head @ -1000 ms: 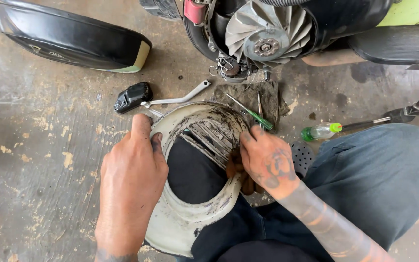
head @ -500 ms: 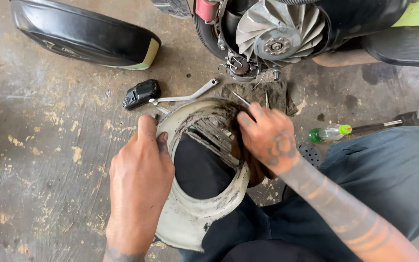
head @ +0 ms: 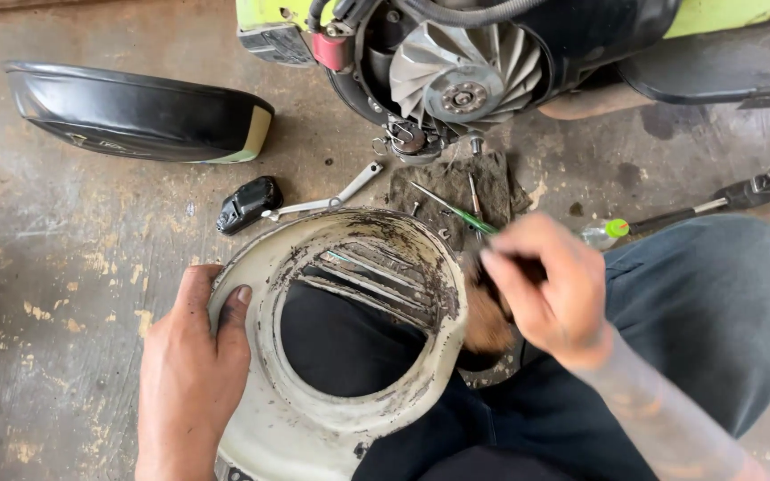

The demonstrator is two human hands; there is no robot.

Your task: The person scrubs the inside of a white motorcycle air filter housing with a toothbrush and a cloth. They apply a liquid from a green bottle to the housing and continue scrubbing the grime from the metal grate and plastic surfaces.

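Grimy off-white plastic fan shroud [head: 340,356], round with a slatted vent, rests tilted on the person's lap, open face up so the dirt is reachable. Left hand [head: 191,374] clamps its left rim, thumb hooked inside, steadying it. Right hand [head: 552,289], blurred, fingers closed on a dark-handled brown brush [head: 490,321] at the shroud's right rim. Against half a second ago, that hand has swung off the slats to the right; the left grip is unchanged.
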